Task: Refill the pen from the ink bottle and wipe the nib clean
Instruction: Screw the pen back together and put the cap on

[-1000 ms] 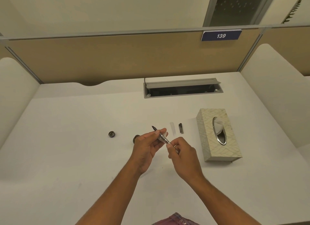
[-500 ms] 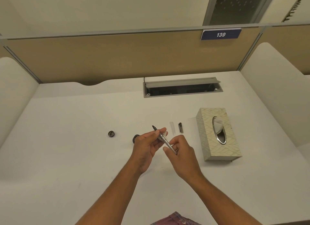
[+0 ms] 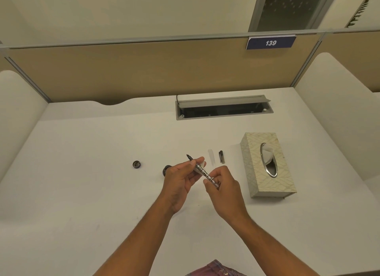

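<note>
Across a matte white worktop (image 3: 82, 183) walled by tan partition panels (image 3: 123, 74), a grey metal cable hatch (image 3: 224, 109) stands open near the far edge, under a blue "139" plate (image 3: 271, 42). A leaf-patterned tissue box (image 3: 253, 168) lies toward the right edge. Above the worktop's middle, the left hand (image 3: 181, 183) pinches the fountain pen (image 3: 200, 168) behind its dark nib (image 3: 189, 157). The right hand (image 3: 224, 191) pinches its ribbed silver rear end. The round ink bottle (image 3: 166, 169) peeks from behind the left hand, with its cap (image 3: 136, 164) further left. A dark pen cap (image 3: 221, 156) and a clear tube-like piece (image 3: 211, 157) lie beyond. Both grips match half a second ago.
</note>
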`<state>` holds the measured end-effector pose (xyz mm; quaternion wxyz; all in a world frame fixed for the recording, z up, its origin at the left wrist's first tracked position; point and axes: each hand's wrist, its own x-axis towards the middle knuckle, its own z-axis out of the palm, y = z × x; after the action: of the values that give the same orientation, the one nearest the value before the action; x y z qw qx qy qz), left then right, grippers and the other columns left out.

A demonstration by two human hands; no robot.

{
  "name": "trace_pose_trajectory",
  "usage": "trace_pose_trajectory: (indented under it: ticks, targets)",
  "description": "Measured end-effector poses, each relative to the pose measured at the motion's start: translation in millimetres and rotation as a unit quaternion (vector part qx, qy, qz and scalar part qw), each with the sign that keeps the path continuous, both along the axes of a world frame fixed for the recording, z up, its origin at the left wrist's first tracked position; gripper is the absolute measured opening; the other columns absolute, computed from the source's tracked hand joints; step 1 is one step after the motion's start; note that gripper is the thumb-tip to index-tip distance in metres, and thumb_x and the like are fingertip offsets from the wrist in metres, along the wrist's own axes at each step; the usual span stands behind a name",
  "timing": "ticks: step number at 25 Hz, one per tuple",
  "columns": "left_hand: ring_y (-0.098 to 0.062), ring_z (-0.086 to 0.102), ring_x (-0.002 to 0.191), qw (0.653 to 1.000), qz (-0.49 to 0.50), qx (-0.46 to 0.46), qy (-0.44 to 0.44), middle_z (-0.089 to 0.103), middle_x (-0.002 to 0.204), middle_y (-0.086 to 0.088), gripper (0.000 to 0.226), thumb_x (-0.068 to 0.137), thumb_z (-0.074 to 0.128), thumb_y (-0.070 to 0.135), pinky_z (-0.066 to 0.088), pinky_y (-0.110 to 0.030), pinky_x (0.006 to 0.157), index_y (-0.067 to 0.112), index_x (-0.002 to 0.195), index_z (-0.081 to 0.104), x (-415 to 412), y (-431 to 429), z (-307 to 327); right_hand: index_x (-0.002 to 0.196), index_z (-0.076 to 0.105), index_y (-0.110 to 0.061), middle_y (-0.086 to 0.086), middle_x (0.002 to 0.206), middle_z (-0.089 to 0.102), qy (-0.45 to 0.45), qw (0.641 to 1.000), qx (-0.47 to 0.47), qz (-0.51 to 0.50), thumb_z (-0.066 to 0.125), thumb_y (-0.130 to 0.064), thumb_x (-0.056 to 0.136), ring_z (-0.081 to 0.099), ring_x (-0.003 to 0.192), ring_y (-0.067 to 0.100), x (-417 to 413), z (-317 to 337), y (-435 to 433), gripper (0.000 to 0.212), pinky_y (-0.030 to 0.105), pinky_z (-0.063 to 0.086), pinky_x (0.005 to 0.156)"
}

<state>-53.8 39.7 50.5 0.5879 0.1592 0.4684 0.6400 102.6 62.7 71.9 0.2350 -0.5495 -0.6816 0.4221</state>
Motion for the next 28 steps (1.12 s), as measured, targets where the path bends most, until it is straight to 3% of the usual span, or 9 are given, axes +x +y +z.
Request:
trace_pose_trajectory:
  ticks: [2, 5, 7, 9, 12, 15, 19, 22, 28]
  targets:
    - [-0.031, 0.074, 0.129, 1.0, -0.004, 0.003, 0.002, 0.079, 0.131, -0.02, 0.031, 0.112, 0.054, 0.011, 0.063, -0.036, 0.102, -0.001, 0.119, 0.082, -1.5, -0.2, -0.3, 0.096, 0.06, -0.025, -0.006, 0.075, 0.069, 0.0, 1.0, 0.008, 0.005, 0.059, -0.032, 0.103, 0.061, 0.064, 0.006, -0.2, 0.5, -0.2, 0.01, 0.013, 0.042, 0.054]
    - [-0.03, 0.074, 0.13, 1.0, -0.009, 0.004, 0.004, 0.08, 0.13, -0.019, 0.031, 0.112, 0.054, 0.011, 0.061, -0.037, 0.104, 0.0, 0.12, 0.082, -2.4, -1.0, -1.0, 0.09, 0.066, -0.024, -0.005, 0.069, 0.068, 0.001, 1.0, 0.015, 0.006, 0.053, -0.037, 0.105, 0.058, 0.059, 0.004, -0.6, 2.0, -0.7, 0.024, 0.021, 0.042, 0.056]
    - [-0.031, 0.073, 0.13, 1.0, -0.005, 0.004, 0.002, 0.08, 0.131, -0.019, 0.031, 0.112, 0.054, 0.011, 0.063, -0.035, 0.101, -0.003, 0.12, 0.081, -2.4, -0.6, -1.2, 0.101, 0.062, -0.027, -0.006, 0.068, 0.064, 0.014, 1.0, 0.005, -0.001, 0.061, -0.041, 0.101, 0.06, 0.061, 0.005, -1.0, 3.3, -1.4, 0.014, 0.023, 0.044, 0.057]
    - [-0.032, 0.073, 0.131, 1.0, -0.001, 0.003, -0.002, 0.079, 0.133, -0.02, 0.031, 0.112, 0.054, 0.01, 0.063, -0.034, 0.099, -0.005, 0.121, 0.079, -1.3, -0.1, -1.9, 0.105, 0.055, -0.029, -0.007, 0.068, 0.06, 0.013, 1.0, 0.0, -0.007, 0.069, -0.037, 0.096, 0.057, 0.059, 0.006, 0.2, 2.7, -2.1, 0.019, 0.018, 0.042, 0.054]
    - [-0.032, 0.074, 0.13, 1.0, -0.001, 0.004, -0.002, 0.078, 0.132, -0.023, 0.031, 0.112, 0.053, 0.009, 0.063, -0.035, 0.101, -0.005, 0.12, 0.08, -0.8, -0.1, -1.1, 0.097, 0.059, -0.027, -0.008, 0.073, 0.067, -0.006, 1.0, 0.006, -0.005, 0.061, -0.033, 0.101, 0.061, 0.062, 0.004, 0.5, 2.1, -2.4, 0.008, 0.014, 0.041, 0.054]
    - [-0.03, 0.075, 0.128, 1.0, -0.004, 0.003, 0.005, 0.079, 0.13, -0.023, 0.032, 0.113, 0.052, 0.01, 0.063, -0.036, 0.102, -0.002, 0.119, 0.081, -1.4, -0.5, -0.1, 0.094, 0.068, -0.025, -0.006, 0.073, 0.071, -0.013, 1.0, 0.007, -0.001, 0.053, -0.037, 0.105, 0.062, 0.062, 0.001, 0.1, 3.6, -3.4, 0.022, 0.012, 0.04, 0.056]
    - [-0.032, 0.074, 0.129, 1.0, 0.0, 0.006, 0.001, 0.079, 0.131, -0.021, 0.031, 0.112, 0.053, 0.009, 0.063, -0.036, 0.102, -0.004, 0.119, 0.081, -0.8, -0.1, -1.5, 0.105, 0.059, -0.029, -0.008, 0.076, 0.066, -0.01, 1.0, -0.007, -0.017, 0.067, -0.041, 0.097, 0.063, 0.068, 0.008, 0.2, 6.6, -4.4, 0.016, 0.021, 0.043, 0.057]
    - [-0.031, 0.074, 0.129, 1.0, -0.003, 0.006, 0.0, 0.079, 0.131, -0.021, 0.032, 0.112, 0.053, 0.009, 0.063, -0.035, 0.101, -0.003, 0.119, 0.081, -1.0, 0.0, -2.2, 0.097, 0.063, -0.026, -0.006, 0.076, 0.07, -0.01, 1.0, 0.008, -0.018, 0.059, -0.038, 0.102, 0.065, 0.068, 0.01, 0.6, 5.9, -4.4, 0.014, 0.024, 0.046, 0.058]
    - [-0.032, 0.074, 0.13, 1.0, 0.0, 0.006, -0.003, 0.079, 0.132, -0.019, 0.031, 0.112, 0.054, 0.01, 0.063, -0.038, 0.104, -0.004, 0.119, 0.081, -0.5, 1.2, -4.2, 0.1, 0.061, -0.027, -0.011, 0.076, 0.066, -0.021, 1.0, 0.005, -0.019, 0.067, -0.041, 0.097, 0.062, 0.068, 0.008, 0.8, 7.3, -3.9, 0.015, 0.02, 0.042, 0.058]
